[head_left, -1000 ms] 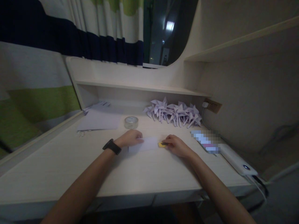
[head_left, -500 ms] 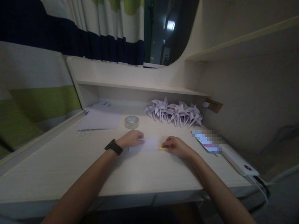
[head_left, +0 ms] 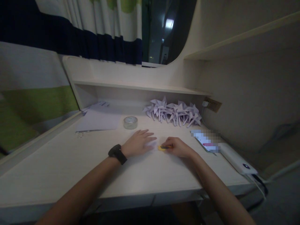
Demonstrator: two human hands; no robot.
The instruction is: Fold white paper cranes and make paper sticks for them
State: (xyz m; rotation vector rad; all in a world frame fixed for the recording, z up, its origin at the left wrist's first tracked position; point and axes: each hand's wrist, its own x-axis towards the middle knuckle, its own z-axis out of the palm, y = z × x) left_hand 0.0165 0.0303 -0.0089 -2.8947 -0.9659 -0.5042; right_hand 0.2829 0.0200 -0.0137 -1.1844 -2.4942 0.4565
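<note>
My left hand (head_left: 140, 143), with a black watch (head_left: 117, 154) at its wrist, lies flat with its fingers stretched out over a small piece of white paper (head_left: 154, 145). Most of that paper is hidden beneath the hand. To the right of it, my right hand (head_left: 177, 146) is closed around a yellow and black utility knife (head_left: 161, 147). The front of the knife points left toward the paper and sits close to the left fingertips. Whether its blade is out is too small to tell.
A roll of clear tape (head_left: 130, 122) sits behind my left hand. White paper sheets (head_left: 98, 117) lie at the back left, several paper pinwheels (head_left: 174, 111) at the back right. A phone (head_left: 205, 141) and a white power strip (head_left: 237, 159) lie along the right side.
My left hand has gone from holding the paper's left part with bent fingers to lying flat across it, covering it. My right hand keeps the knife in nearly the same place.
</note>
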